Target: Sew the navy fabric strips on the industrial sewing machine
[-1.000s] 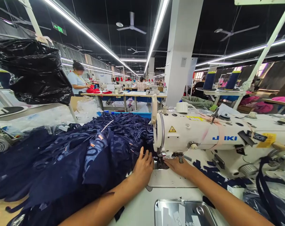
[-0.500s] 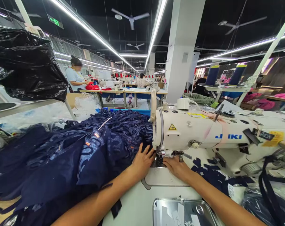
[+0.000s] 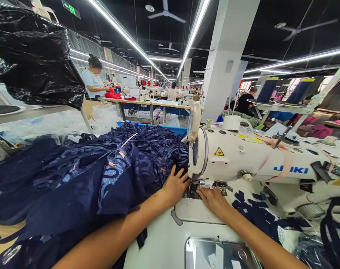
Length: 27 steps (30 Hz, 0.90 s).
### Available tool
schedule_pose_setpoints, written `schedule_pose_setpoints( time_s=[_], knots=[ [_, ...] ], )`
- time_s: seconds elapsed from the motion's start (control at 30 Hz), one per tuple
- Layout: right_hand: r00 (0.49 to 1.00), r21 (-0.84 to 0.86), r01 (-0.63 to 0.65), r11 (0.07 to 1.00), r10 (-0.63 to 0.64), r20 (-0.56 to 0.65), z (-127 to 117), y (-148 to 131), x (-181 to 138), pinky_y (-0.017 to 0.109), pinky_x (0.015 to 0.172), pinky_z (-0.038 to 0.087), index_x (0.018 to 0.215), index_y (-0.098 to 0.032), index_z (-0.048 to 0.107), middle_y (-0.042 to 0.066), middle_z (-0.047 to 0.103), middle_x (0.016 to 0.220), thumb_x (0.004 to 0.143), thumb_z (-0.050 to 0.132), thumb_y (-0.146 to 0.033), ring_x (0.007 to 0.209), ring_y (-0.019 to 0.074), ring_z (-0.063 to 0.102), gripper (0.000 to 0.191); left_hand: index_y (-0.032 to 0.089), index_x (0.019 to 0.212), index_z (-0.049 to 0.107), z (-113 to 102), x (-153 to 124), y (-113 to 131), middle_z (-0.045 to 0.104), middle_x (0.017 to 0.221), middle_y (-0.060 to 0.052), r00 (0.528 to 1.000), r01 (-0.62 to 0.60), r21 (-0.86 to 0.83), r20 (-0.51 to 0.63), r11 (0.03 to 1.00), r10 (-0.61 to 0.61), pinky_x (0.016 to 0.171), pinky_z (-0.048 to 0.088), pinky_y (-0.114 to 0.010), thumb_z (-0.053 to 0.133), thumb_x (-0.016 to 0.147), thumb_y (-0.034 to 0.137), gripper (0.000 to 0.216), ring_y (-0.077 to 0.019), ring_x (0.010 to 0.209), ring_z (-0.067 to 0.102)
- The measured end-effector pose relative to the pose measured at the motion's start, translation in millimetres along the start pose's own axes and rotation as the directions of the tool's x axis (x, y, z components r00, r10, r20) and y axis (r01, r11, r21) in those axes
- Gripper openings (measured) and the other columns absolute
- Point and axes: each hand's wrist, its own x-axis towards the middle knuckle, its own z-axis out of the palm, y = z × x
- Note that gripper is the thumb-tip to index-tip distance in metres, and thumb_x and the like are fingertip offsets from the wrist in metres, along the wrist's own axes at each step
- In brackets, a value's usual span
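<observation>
A white sewing machine (image 3: 228, 153) stands in front of me, its presser foot and needle area (image 3: 192, 189) between my two hands. My left hand (image 3: 174, 188) lies with fingers spread at the left of the foot, against a large heap of navy fabric pieces (image 3: 125, 160). My right hand (image 3: 214, 201) is just right of the foot, its fingers pressed together and their tips by the needle plate. Whatever they hold there is hidden. A patterned blue piece (image 3: 113, 170) with orange tags shows on the heap.
Navy fabric strips (image 3: 256, 213) lie right of my right hand. A metal tray (image 3: 220, 254) with white labels sits at the table's front edge. A black plastic bag (image 3: 40, 59) hangs at left. Thread cones (image 3: 266, 90) stand behind the machine. Co-workers sit farther back.
The camera view has shifted, so the machine and heap appear farther right. Both hands stay beside the presser foot, with little visible change in their pose.
</observation>
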Motion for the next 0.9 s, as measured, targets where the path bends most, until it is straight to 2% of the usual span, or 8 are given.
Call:
schedule_pose_setpoints(
  time_s=[0.27, 0.4, 0.6, 0.77, 0.9],
  knots=[
    [1.000, 0.025, -0.011, 1.000, 0.010, 0.028, 15.4, 9.3, -2.9, 0.033, 0.070, 0.044, 0.100, -0.022, 0.063, 0.010, 0.067, 0.088, 0.089, 0.039, -0.024, 0.077, 0.0222, 0.061, 0.027, 0.015, 0.108, 0.056, 6.7, 1.6, -2.4, 0.048, 0.126, -0.010, 0.997, -0.004, -0.027, -0.075, 1.000, 0.002, 0.101, 0.017, -0.059, 0.042, 0.082, 0.014, 0.029, -0.0295, 0.122, 0.033],
    [1.000, 0.045, -0.002, 0.999, 0.002, -0.003, 15.5, 12.4, -0.2, 0.035, 0.073, 0.045, 0.099, -0.023, 0.063, 0.009, 0.067, 0.091, 0.087, 0.041, -0.022, 0.081, 0.0231, 0.061, 0.026, 0.018, 0.108, 0.056, 9.7, -1.6, -1.9, 0.049, 0.125, -0.008, 0.988, 0.008, -0.069, -0.154, 0.998, -0.019, 0.101, 0.022, -0.054, 0.041, 0.082, 0.011, 0.031, -0.0265, 0.119, 0.037],
    [0.988, 0.087, 0.123, 0.989, -0.114, -0.106, 0.2, 21.5, 5.3, 0.034, 0.070, 0.047, 0.091, -0.022, 0.065, 0.006, 0.068, 0.076, 0.088, 0.035, -0.021, 0.073, 0.0203, 0.063, 0.030, 0.017, 0.104, 0.057, 9.1, -4.3, 0.3, 0.057, 0.112, -0.007, 0.982, 0.015, -0.123, -0.183, 0.992, -0.038, 0.100, 0.027, -0.047, 0.043, 0.077, 0.004, 0.034, -0.0233, 0.111, 0.044],
    [0.964, 0.052, 0.207, 0.977, -0.195, -0.183, -15.4, 22.4, 6.4, 0.031, 0.068, 0.048, 0.079, -0.017, 0.065, 0.008, 0.068, 0.078, 0.084, 0.039, -0.015, 0.075, 0.0211, 0.063, 0.027, 0.016, 0.099, 0.060, 7.3, -1.9, 0.4, 0.061, 0.097, -0.008, 0.984, 0.009, -0.146, -0.175, 0.989, -0.034, 0.097, 0.032, -0.043, 0.046, 0.076, 0.004, 0.029, -0.0233, 0.103, 0.048],
    [0.977, 0.092, 0.180, 0.979, -0.167, -0.131, -25.7, 16.8, 7.9, 0.028, 0.069, 0.047, 0.075, -0.017, 0.065, 0.008, 0.068, 0.081, 0.081, 0.041, -0.010, 0.077, 0.0196, 0.062, 0.025, 0.016, 0.101, 0.059, 9.0, -3.1, 1.9, 0.061, 0.099, -0.007, 0.979, 0.015, -0.150, -0.200, 0.989, -0.045, 0.094, 0.035, -0.040, 0.045, 0.076, 0.003, 0.031, -0.0222, 0.104, 0.048]
  ],
)
